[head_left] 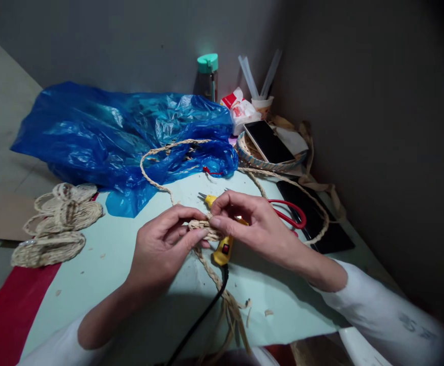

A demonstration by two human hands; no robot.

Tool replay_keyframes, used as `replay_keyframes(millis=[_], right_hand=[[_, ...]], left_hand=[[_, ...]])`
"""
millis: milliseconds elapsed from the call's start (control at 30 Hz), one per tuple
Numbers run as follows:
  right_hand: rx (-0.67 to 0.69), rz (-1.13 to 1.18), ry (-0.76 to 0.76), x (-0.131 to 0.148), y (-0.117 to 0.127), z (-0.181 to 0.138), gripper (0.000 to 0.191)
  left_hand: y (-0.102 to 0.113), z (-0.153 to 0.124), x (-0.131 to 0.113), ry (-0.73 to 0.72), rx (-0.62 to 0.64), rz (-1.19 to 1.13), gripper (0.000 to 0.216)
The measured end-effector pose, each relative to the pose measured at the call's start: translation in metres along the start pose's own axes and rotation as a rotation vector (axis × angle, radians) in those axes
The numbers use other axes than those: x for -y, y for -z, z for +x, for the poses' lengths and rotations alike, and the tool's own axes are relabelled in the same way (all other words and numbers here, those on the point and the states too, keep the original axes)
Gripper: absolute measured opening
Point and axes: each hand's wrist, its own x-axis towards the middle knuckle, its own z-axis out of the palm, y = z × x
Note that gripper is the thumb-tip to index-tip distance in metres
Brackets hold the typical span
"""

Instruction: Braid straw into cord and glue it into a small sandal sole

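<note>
The left hand [164, 244] pinches a small woven piece [205, 233] between thumb and fingers. The right hand [254, 221] has its thumb and forefinger pressed together at the upper right edge of this piece; which strand they grip, I cannot tell. The piece is therefore between the 2 hands, lifted over the table [298, 310].

To do this fitting well, I think the left hand should hold the piece flat and firm, while the right fingertips set the edge little by little, without a twist. Below the hands, toward the body, a braid [211, 272] hangs down to a loose fringe; in my judgement it needs slack, so that it does not pull on the work. A yellow tool [222, 252] with a black cord [206, 311] lies just under the right hand. It may be a glue gun, so the fingers should avoid its tip. Left of the left hand lie 3 straw shoes [79, 216].
</note>
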Motion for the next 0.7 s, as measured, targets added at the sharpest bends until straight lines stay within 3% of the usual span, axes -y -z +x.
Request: replay_keyframes(millis=[167, 333, 567, 700], right_hand=[[0.04, 0.279, -0.097, -0.001, 0.001, 0.002, 0.024], [0.045, 0.315, -0.079, -0.002, 0.003, 0.002, 0.014], [0.047, 0.306, -0.048, -0.001, 0.004, 0.002, 0.017], [0.022, 0.263, -0.02, -0.001, 0.004, 0.003, 0.012]], left_hand=[[0.002, 0.0, 0.001, -0.041, 0.019, 0.046, 0.014], [0.006, -0.002, 0.006, -0.074, 0.046, 0.126, 0.013], [0.011, -0.006, 0.016, -0.417, 0.072, 0.376, 0.037], [0.011, -0.005, 0.015, -0.508, 0.049, 0.461, 0.031]])
